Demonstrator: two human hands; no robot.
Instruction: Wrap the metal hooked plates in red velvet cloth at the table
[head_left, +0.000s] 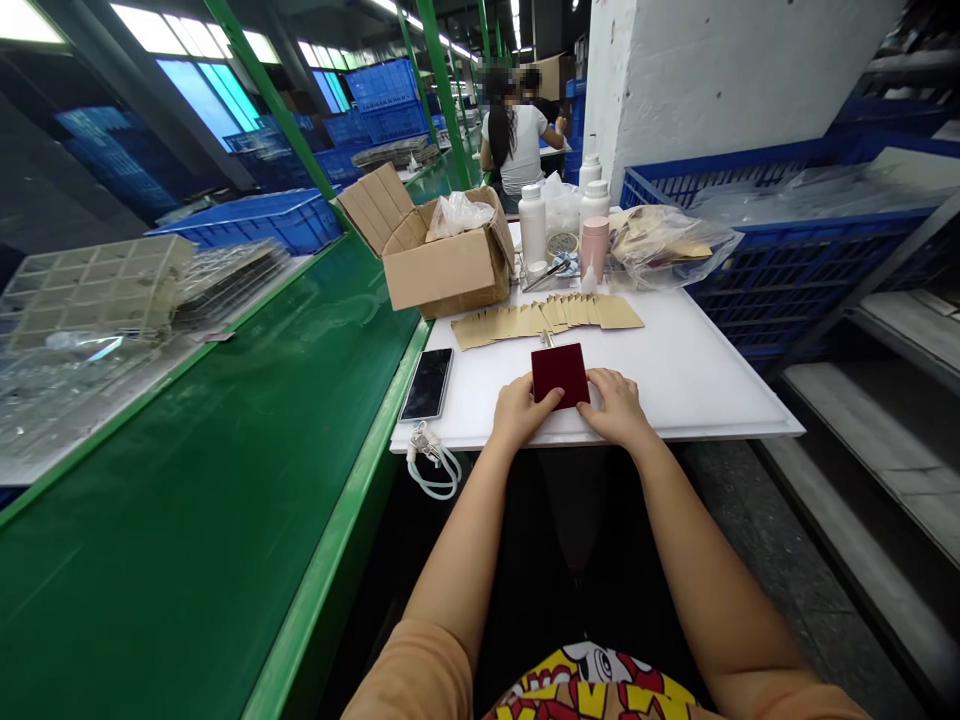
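Both hands are on the dark red square (561, 374), and here's the grip: the left hand (520, 410) clamps its left side, thumb pressed flat across the near part of the face, while the right hand (616, 406) pinches the right side, thumb at the near corner. The square sits tilted between them, above the near edge of the white table (675, 355). Just past its far edge, something small and shiny peeks out, too small to make out.

Right behind, a row of tan cards (517, 322) fans across the tabletop, each overlapping the next. Over on the left, a phone (427, 384) lies near the table's edge, with a pale looped strap (439, 478) hanging over the side. At the back, an open cardboard box (442, 270) stands left of white bottles (533, 228), a pink bottle (595, 248) and a clear plastic bag (660, 250). Alongside runs the green conveyor (247, 400).
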